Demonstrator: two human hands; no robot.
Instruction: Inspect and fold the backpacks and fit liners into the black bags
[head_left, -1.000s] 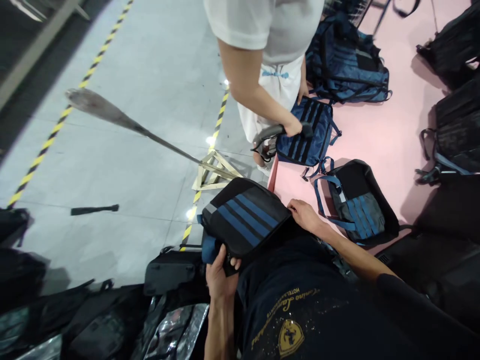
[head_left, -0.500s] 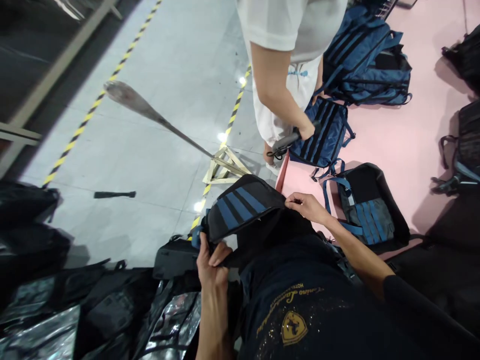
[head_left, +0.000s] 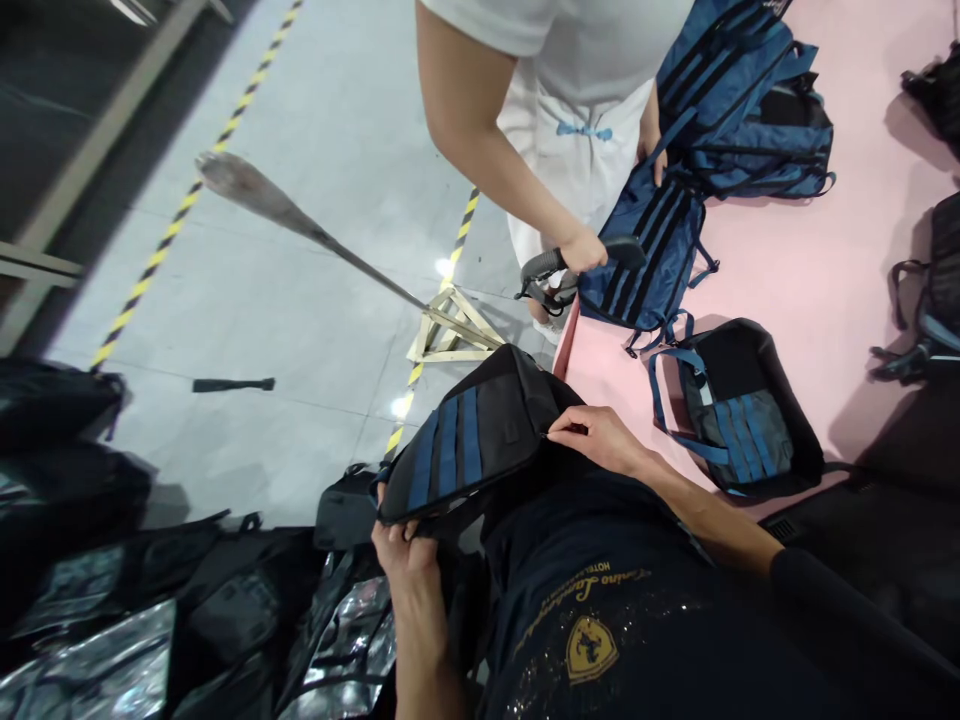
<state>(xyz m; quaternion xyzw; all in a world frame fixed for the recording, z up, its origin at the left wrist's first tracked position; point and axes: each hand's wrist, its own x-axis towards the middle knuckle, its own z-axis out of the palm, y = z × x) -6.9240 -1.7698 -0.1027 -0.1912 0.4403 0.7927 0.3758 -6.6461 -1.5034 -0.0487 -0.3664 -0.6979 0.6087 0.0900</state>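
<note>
I hold a black backpack with blue stripes (head_left: 480, 435) against my chest, tilted with its striped face up. My left hand (head_left: 405, 550) is closed on its lower edge. My right hand (head_left: 600, 440) pinches its upper right edge, fingers pressed together at the seam. A person in white (head_left: 555, 90) stands just beyond, one hand gripping a dark handled tool (head_left: 577, 262) beside a blue bag (head_left: 652, 255) on the pink table (head_left: 787, 260).
An open black and blue bag (head_left: 739, 420) lies on the pink table to my right. More blue bags (head_left: 750, 100) are stacked at the back. Black bags in shiny plastic (head_left: 150, 620) fill the lower left. A long pole (head_left: 315, 235) on a wooden stand crosses the grey floor.
The backpack has turned in my hands, its stripes now running lengthwise toward me. My left hand slid down and left along its edge. The other person shifted the blue bag upward.
</note>
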